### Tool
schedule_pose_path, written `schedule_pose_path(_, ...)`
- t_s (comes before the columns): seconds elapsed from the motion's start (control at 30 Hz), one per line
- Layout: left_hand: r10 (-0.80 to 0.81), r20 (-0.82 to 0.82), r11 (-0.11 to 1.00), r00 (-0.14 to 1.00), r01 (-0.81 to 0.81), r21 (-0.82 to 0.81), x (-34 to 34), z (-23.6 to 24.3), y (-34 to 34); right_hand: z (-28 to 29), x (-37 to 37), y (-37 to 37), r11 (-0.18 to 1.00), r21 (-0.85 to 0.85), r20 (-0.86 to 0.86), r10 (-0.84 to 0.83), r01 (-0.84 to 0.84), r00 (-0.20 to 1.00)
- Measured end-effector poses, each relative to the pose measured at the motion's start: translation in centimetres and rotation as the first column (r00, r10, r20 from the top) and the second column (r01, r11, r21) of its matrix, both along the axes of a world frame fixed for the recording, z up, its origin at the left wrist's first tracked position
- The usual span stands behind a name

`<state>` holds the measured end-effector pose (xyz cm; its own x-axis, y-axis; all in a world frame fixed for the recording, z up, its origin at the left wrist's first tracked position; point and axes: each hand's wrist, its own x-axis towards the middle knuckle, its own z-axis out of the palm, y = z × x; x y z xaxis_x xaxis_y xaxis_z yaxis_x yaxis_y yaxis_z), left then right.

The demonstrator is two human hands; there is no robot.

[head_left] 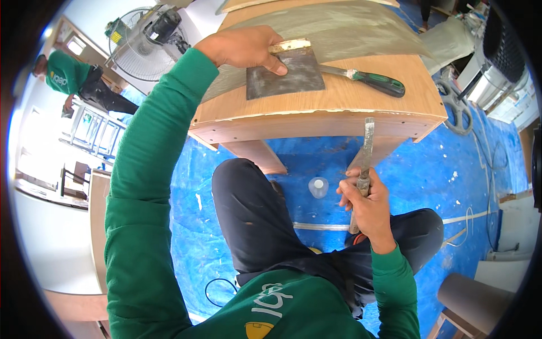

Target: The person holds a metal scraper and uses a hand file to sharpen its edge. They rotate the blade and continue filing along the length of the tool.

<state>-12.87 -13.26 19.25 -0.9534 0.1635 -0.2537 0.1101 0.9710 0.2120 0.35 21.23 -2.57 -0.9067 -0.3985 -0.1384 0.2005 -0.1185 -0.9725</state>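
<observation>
My left hand grips the top edge of a wide scraper, its thumb pressed on the flat grey blade. The scraper rests over the wooden tabletop, near the front edge. Beside it lies a tool with a green and black handle; its steel shank runs up to the scraper, and its tip is hidden. Lower down, in front of the table, my right hand is closed round a long, narrow, chisel-like tool with a worn, smeared surface. This tool points up toward the table's front edge.
A grey, curved sheet covers the tabletop's far part. Blue sheeting lies on the floor, with a small translucent container between my legs. A fan stands back left; near it, another person is beside a metal ladder.
</observation>
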Motion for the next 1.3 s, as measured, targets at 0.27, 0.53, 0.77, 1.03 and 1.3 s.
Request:
schedule_pose_path(0.27, -0.041, -0.118, 0.998, 0.992, 0.047, 0.045, 1.4, 0.1, 0.4, 0.0, 0.0, -0.2, 0.999, 0.036, -0.021, 0.003, -0.002, 1.000)
schedule_pose_path(0.53, -0.084, -0.209, 0.996, 0.974, 0.088, 0.011, 3.7, 0.2, 1.5, 0.1, 0.2, -0.2, 0.998, 0.055, -0.039, 0.001, 0.002, 0.999)
schedule_pose_path(0.77, -0.250, -0.542, 0.967, 0.802, 0.179, -0.182, 9.9, -3.9, 2.7, 0.8, 0.5, -0.2, 0.998, 0.052, -0.073, -0.015, 0.019, 0.997)
schedule_pose_path(1.03, 0.237, -0.317, 0.818, 0.918, -0.013, 0.574, 20.3, -5.2, 4.9, 1.7, -0.5, 1.8, 0.987, -0.048, -0.129, -0.159, 0.154, 0.979)
schedule_pose_path(1.3, 0.182, 0.096, 0.726, 0.979, -0.200, 0.658, 16.5, -15.3, 6.2, 5.2, -0.9, 2.3, 0.973, 0.141, -0.219, -0.148, 0.181, 0.965)
